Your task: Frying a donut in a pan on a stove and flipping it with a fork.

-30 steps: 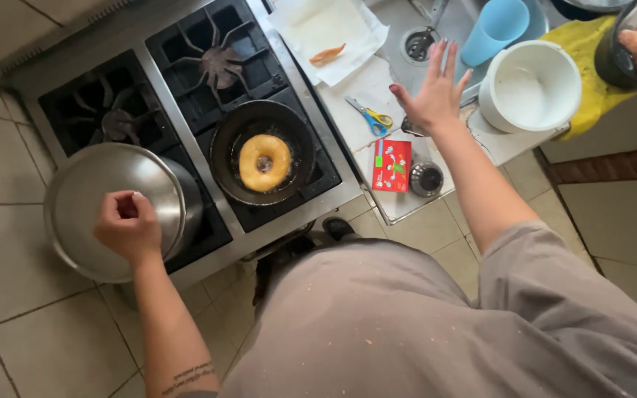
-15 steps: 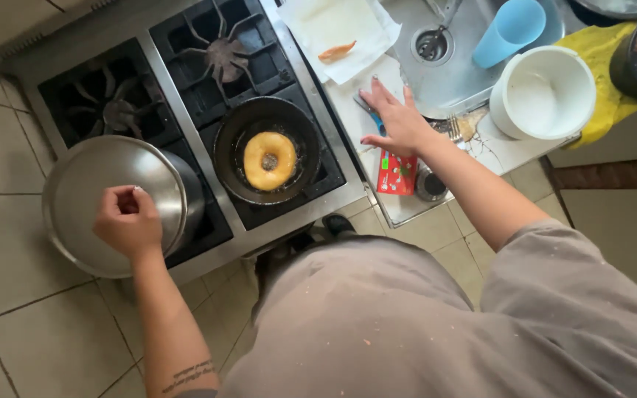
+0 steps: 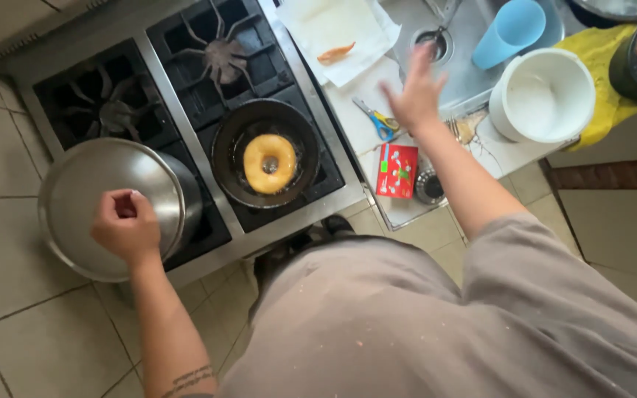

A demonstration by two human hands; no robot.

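while i look down from the head camera, my left hand (image 3: 125, 225) is closed around the knob of a big metal lid (image 3: 90, 193), holding it just over the front left corner of the gas stove (image 3: 186, 88), so the lid covers part of a steel pot (image 3: 186, 193) under it. my right hand (image 3: 416, 92) is free, the fingers are spread wide and grasp nothing; it is a little blurred and it hovers above the counter (image 3: 506, 155), close to the edge of the sink (image 3: 466, 51). just beside this hand lie scissors with blue and yellow handles (image 3: 376, 119), and a fork (image 3: 457, 127) shows near the wrist. a small red box (image 3: 397, 170) lies under my forearm, and next to it there is a small round metal thing (image 3: 429, 186) that i cannot identify. on the front right burner stands a black frying pan (image 3: 245, 121) with one golden doughnut (image 3: 269, 163) in the oil, between my two arms. a sheet of white paper (image 3: 337, 26) with a small orange piece (image 3: 335, 53) is behind the scissors. further right i see a white bucket (image 3: 543, 94) on a yellow cloth (image 3: 602, 70), and a blue cup (image 3: 509, 32) lying in the sink.
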